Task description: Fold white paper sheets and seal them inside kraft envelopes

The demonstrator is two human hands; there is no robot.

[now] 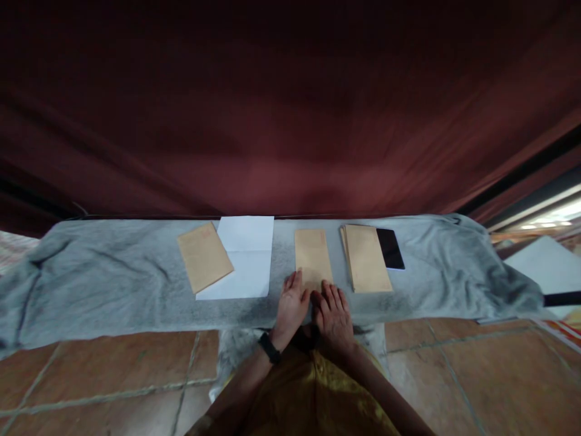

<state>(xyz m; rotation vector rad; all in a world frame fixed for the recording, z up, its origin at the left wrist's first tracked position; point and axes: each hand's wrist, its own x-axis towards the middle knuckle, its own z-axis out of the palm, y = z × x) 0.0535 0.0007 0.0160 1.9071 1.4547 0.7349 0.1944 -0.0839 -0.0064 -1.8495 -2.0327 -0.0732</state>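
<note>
A tan paper envelope (pixel 312 248) lies flat in front of me on the grey cloth. My left hand (pixel 292 306), with a dark band on its wrist, rests at the envelope's lower left corner, fingers stretched out. At the lower right corner lies my right hand (pixel 334 315), its fingers extended with the tips at the envelope's near edge. Neither hand grips anything that I can see. To the right is a small stack of tan envelopes (pixel 368 259). On the left, another tan envelope pile (pixel 204 257) overlaps a creased white paper sheet (pixel 247 266).
Partly under the right stack sits a dark flat device (pixel 390 248), like a phone. Grey cloth (pixel 145 272) covers the narrow table. A dark red curtain (pixel 272 133) hangs right behind it. Tiled floor (pixel 136 369) shows below, and pale sheets (pixel 549 266) lie at far right.
</note>
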